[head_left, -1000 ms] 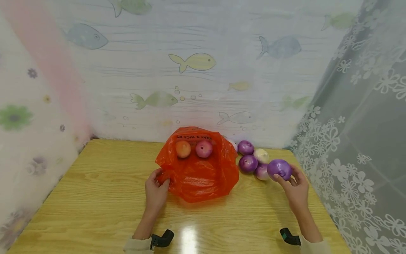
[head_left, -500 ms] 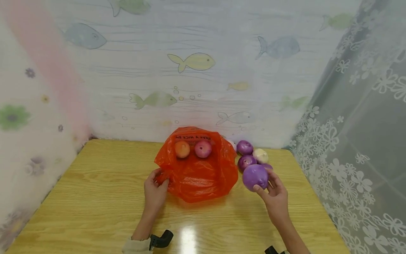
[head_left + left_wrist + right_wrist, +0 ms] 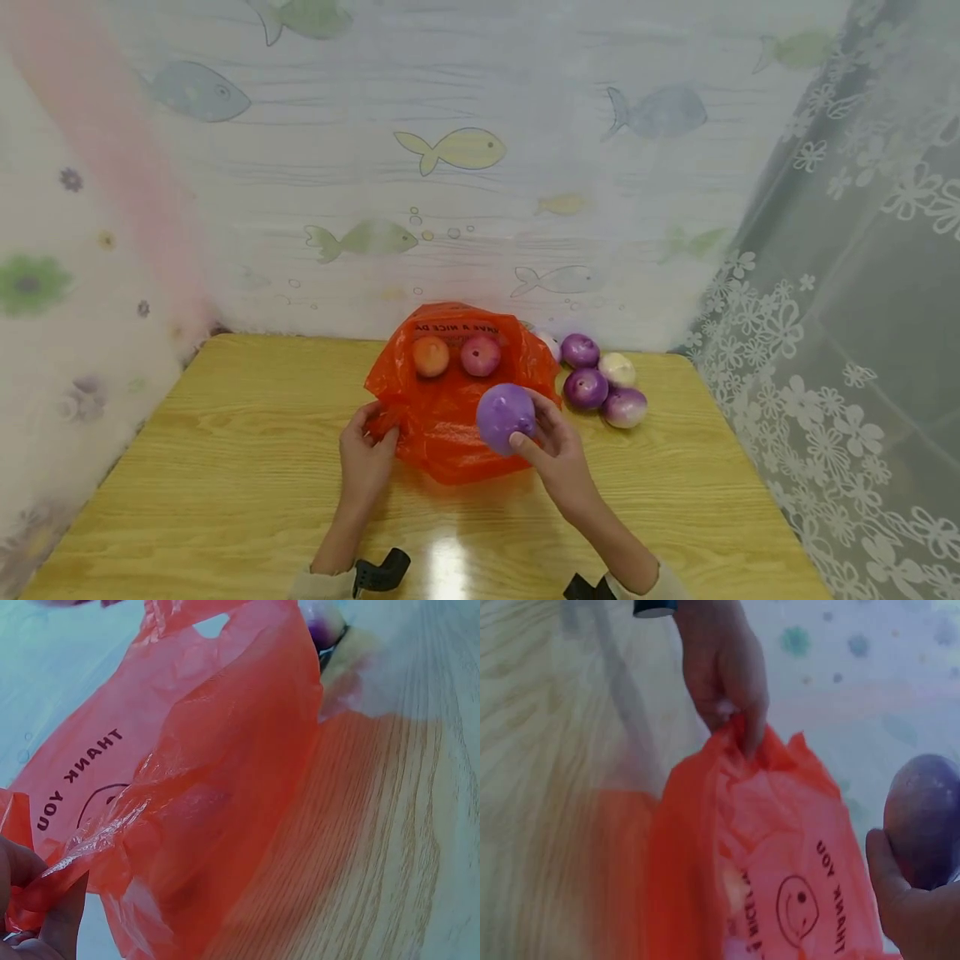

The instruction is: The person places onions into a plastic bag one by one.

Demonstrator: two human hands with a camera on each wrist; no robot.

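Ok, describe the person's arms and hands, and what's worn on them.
The left hand and right hand are ungloved. The left sleeve and right sleeve are pale cream. A black device sits by each sleeve's end: the left device is elbow-shaped; the right device is cut off by the head view's edge.

A person's left hand [image 3: 367, 457] and right hand [image 3: 564, 467] are bare. The left sleeve [image 3: 322, 585] and right sleeve [image 3: 651, 585] are plain cream, ending short of the hands. Beside one is a black left camera mount [image 3: 383, 570], bent like an elbow; the black right camera mount [image 3: 588, 588] is partly cut off.
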